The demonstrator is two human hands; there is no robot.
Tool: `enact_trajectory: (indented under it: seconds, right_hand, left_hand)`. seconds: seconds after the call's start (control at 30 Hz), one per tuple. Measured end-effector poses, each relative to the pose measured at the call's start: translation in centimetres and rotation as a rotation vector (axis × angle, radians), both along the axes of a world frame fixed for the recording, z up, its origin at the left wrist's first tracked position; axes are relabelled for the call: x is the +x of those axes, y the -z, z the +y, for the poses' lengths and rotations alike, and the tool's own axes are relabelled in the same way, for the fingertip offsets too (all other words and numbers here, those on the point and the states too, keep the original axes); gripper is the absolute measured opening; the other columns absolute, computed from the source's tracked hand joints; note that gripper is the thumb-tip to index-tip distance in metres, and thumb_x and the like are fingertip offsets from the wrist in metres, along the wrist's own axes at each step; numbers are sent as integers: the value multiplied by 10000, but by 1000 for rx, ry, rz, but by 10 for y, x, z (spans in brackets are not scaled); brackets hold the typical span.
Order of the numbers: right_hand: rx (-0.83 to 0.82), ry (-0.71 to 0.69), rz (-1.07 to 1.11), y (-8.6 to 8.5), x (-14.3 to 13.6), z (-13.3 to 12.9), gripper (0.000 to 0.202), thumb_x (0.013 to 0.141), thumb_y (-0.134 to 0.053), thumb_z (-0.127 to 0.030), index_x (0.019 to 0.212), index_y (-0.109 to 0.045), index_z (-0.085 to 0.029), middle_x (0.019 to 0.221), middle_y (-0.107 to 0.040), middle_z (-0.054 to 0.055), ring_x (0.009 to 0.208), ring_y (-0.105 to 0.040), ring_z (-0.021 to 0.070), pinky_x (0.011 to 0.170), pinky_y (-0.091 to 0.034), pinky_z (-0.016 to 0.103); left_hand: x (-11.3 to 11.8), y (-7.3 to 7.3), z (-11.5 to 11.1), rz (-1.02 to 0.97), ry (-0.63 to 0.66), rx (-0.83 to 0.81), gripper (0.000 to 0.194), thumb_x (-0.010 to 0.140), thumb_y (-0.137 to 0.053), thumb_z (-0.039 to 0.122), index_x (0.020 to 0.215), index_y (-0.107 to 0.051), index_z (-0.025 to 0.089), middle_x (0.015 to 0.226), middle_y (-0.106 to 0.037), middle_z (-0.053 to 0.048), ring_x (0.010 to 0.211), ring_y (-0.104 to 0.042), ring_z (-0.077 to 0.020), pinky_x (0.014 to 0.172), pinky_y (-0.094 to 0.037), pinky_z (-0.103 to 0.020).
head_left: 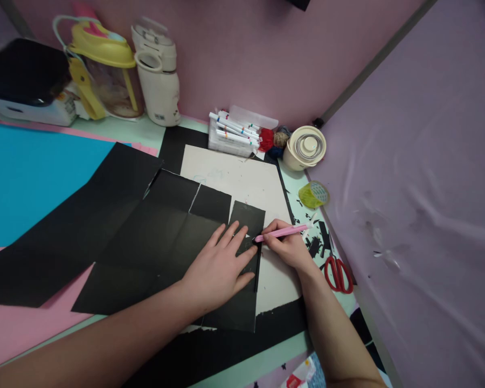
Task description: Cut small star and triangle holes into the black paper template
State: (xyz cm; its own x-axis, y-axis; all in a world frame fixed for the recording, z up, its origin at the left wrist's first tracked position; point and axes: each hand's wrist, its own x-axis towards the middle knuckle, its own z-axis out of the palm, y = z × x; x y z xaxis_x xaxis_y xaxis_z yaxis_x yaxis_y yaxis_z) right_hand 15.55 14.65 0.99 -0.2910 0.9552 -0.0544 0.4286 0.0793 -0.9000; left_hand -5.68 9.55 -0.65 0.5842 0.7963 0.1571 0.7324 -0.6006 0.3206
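Note:
My left hand (pixel 216 269) lies flat with fingers spread on black paper (pixel 165 231), near a narrow piece at its right side. In my right hand (pixel 289 250) is a slim pink pen-like tool (pixel 283 232), gripped between thumb and fingers. Its dark tip meets the right edge of the black paper, just beyond my left fingertips; whether it is a pen or a cutter I cannot tell. Thin pale lines cross the paper's upper part. Beneath lies a whitish board (pixel 242 175), partly covered.
Red-handled scissors (pixel 338 275) and black scraps (pixel 317 245) lie right of my right hand. Behind are yellow-green tape (pixel 314 194), a cream round container (pixel 305 148), a marker box (pixel 232 144), a white bottle (pixel 159 89) and a yellow-lidded jug (pixel 109 70). Blue sheet (pixel 44 183) lies left.

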Motion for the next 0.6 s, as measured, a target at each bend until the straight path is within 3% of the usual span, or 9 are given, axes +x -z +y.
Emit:
enact_trajectory:
  seconds: [0.6]
  right_hand:
    - [31,35,3,0,-2,1,71,793,-619,-220,742,-580,-189,709,-642,3,648,-550,138,604,-402,246]
  left_hand:
    - [1,-1,1,-1,-1,-23,487,934,-492,522,1350,-553,274,1530,-375,-123,1454,-227,-339,1170,-180,-500]
